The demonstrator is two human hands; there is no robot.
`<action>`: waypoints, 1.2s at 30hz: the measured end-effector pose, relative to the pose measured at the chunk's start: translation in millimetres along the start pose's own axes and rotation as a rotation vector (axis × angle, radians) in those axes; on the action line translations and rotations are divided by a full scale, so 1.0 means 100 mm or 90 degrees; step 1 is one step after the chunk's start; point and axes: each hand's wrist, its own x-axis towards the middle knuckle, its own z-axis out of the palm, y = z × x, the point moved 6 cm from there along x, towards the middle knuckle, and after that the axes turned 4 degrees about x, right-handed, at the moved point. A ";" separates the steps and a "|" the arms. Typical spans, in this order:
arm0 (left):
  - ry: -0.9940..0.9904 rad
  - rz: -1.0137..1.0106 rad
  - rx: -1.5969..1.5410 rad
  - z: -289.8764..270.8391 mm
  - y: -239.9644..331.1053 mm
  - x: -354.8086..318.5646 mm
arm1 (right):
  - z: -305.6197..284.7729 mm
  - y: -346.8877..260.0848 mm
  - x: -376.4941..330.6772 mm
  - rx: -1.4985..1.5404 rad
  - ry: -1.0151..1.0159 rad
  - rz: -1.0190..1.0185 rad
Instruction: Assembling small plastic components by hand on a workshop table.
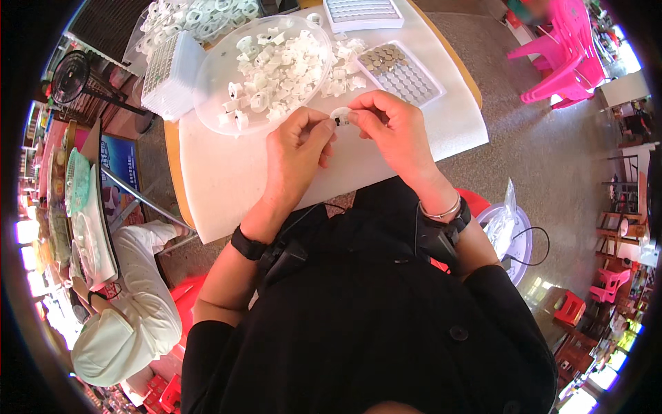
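The fingertips of both hands meet at one small white part (340,114), held up above the near side of the table (241,179). The left hand (295,148) pinches its left side between thumb and forefinger, with the other fingers curled in. The right hand (400,131) pinches the other side in the same way. A dark spot shows on the part near the left thumb; whether it is a hole or a separate insert is too small to tell.

The step in hand looks like close two-handed work on this single part, either seating something in it or turning it to check. The next move seems to call for a steady left pinch while the right thumb and finger press or adjust.

Just beyond the hands, a clear basin (210,79) holds a loose heap (286,65) of similar white parts, with more strewn at its right. Near the right hand lies a tray (432,99) with dull metal discs (383,58) at its far end. A stack of trays (169,72) stands left of the basin, and another tray (363,12) lies at the far edge.
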 end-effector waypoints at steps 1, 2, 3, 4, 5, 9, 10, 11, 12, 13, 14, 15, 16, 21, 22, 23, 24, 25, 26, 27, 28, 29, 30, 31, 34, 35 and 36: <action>0.002 0.007 -0.027 0.01 -0.01 0.01 | -0.01 -0.01 0.00 -0.003 0.004 -0.002; 0.003 0.015 -0.054 0.02 0.00 0.02 | -0.03 0.02 -0.01 0.058 0.007 0.051; -0.003 0.021 -0.057 0.03 0.01 0.03 | -0.06 0.05 -0.01 0.118 0.011 0.101; -0.028 -0.007 -0.124 0.06 0.00 0.02 | -0.08 0.06 0.00 0.113 0.017 0.097; -0.054 -0.036 -0.191 0.08 -0.02 0.01 | -0.03 0.10 0.00 0.151 -0.019 0.122; -0.154 -0.067 -0.296 0.15 -0.05 0.06 | -0.02 0.05 -0.02 0.136 -0.023 0.122; -0.164 -0.068 -0.307 0.15 -0.07 0.07 | -0.03 0.02 -0.02 0.114 -0.019 0.112; -0.173 -0.070 -0.319 0.15 -0.07 0.08 | -0.05 0.02 -0.01 0.112 -0.018 0.111; -0.174 -0.069 -0.321 0.15 -0.07 0.09 | -0.12 0.04 0.01 0.065 0.007 0.100; -0.178 -0.083 -0.343 0.16 -0.06 0.09 | -0.20 0.06 0.03 0.019 0.032 0.089; -0.182 -0.097 -0.365 0.16 -0.07 0.09 | -0.26 0.10 0.09 0.017 0.030 0.089; -0.181 -0.097 -0.368 0.16 -0.09 0.10 | -0.43 0.07 0.18 -0.084 0.097 0.002; -0.186 -0.099 -0.372 0.17 -0.10 0.11 | -0.58 0.00 0.25 -0.185 0.163 -0.087; -0.193 -0.107 -0.409 0.17 -0.17 0.15 | -0.69 0.13 0.58 -0.421 0.144 -0.146; -0.197 -0.107 -0.415 0.17 -0.18 0.15 | -0.65 0.15 0.60 -0.455 0.136 -0.146; -0.202 -0.106 -0.420 0.17 -0.19 0.14 | -0.63 0.16 0.61 -0.488 0.128 -0.145; -0.199 -0.107 -0.422 0.17 -0.19 0.14 | -0.61 0.17 0.62 -0.488 0.125 -0.145; -0.200 -0.112 -0.431 0.17 -0.19 0.14 | -0.59 0.16 0.62 -0.514 0.130 -0.162; -0.202 -0.118 -0.439 0.18 -0.19 0.14 | -0.57 0.15 0.61 -0.539 0.136 -0.179; -0.200 -0.119 -0.441 0.17 -0.19 0.14 | -0.55 0.14 0.60 -0.539 0.133 -0.178; -0.205 -0.118 -0.444 0.17 -0.20 0.14 | -0.54 0.12 0.57 -0.552 0.137 -0.173; -0.210 -0.117 -0.447 0.17 -0.20 0.14 | -0.53 0.11 0.55 -0.565 0.140 -0.167; -0.208 -0.119 -0.448 0.17 -0.20 0.13 | -0.52 0.11 0.52 -0.564 0.138 -0.167; -0.205 -0.120 -0.448 0.16 -0.20 0.13 | -0.54 0.12 0.49 -0.536 0.149 -0.163; -0.209 -0.119 -0.451 0.17 -0.19 0.13 | -0.63 0.16 0.44 -0.459 0.146 -0.129; -0.219 -0.114 -0.453 0.18 -0.19 0.13 | -0.65 0.19 0.44 -0.411 0.134 -0.099; -0.218 -0.114 -0.453 0.18 -0.20 0.13 | -0.65 0.18 0.43 -0.411 0.133 -0.099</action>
